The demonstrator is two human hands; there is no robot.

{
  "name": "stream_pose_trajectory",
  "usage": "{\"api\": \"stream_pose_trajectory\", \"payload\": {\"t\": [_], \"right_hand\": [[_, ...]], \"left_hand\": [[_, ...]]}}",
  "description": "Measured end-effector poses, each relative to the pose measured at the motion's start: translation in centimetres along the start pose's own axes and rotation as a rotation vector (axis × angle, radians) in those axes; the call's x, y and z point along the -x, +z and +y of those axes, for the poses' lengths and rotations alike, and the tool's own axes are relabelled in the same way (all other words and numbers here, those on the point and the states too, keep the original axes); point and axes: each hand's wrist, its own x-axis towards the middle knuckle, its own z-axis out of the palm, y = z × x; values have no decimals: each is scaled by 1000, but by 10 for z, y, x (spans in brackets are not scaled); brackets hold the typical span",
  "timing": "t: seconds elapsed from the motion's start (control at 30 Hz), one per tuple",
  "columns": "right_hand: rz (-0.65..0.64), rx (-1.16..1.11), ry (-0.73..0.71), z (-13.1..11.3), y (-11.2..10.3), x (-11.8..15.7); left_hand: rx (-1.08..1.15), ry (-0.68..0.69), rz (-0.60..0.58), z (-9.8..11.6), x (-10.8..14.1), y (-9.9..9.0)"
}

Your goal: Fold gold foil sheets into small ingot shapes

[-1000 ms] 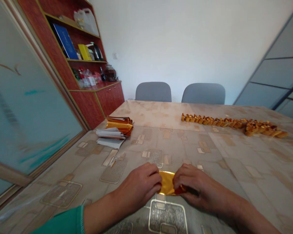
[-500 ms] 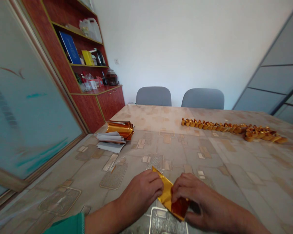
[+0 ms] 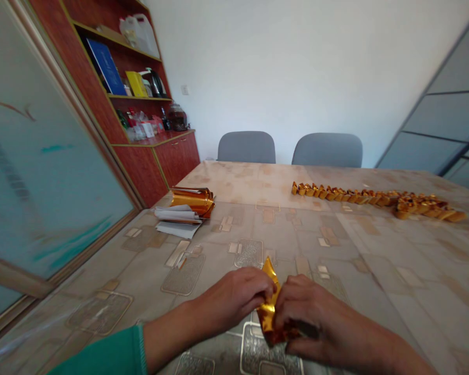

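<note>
Between my two hands, low in the middle of the head view, is a piece of folded gold foil paper [image 3: 268,311]. Its pointed end sticks up past my fingers. My left hand [image 3: 246,291] is closed on its left edge, thumb and fingers pinched together. My right hand [image 3: 316,315] grips the lower right part, where the foil is creased and partly hidden under the fingers. The foil is just above the patterned tablecloth; whether it touches the cloth I cannot tell.
A curled stack of gold and white paper sheets [image 3: 193,200] lies at the left of the table [image 3: 226,250]. Rows of folded gold pieces [image 3: 359,197] stretch across the right. Two grey chairs [image 3: 246,147] stand at the far edge, with a red shelf cabinet [image 3: 140,161] behind on the left.
The foil has turned more upright and is narrower, bent inward along its length. My left hand has moved right, closer to my right hand. The view has tilted slightly downward.
</note>
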Motion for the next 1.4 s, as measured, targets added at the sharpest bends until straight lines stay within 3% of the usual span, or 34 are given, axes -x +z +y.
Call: {"api": "stream_pose_trajectory", "payload": {"t": [0.17, 0.4, 0.6, 0.73, 0.87, 1.0, 1.13, 1.27, 1.4], "right_hand": [[32, -10, -45, 1, 4, -4], [41, 50, -44, -5, 8, -9], [183, 42, 43, -1, 22, -9], [40, -26, -45, 0, 22, -8], [-109, -26, -32, -6, 8, -2], [-62, -72, -45, -8, 1, -3], [45, -178, -80, -1, 12, -11], [122, -138, 26, 6, 24, -13], [164, -98, 125, 3, 27, -9]], "left_hand": [[5, 6, -11, -2, 1, 0], [-2, 123, 12, -2, -2, 0], [-6, 106, 13, 1, -5, 1], [-57, 134, 23, -1, -5, 1], [-94, 74, -32, -1, -2, -3], [-99, 72, -97, -1, -1, -5], [-87, 54, -98, -3, 0, -4], [-148, 81, -25, 0, 2, -4], [-300, 56, 89, 18, 17, -6]]}}
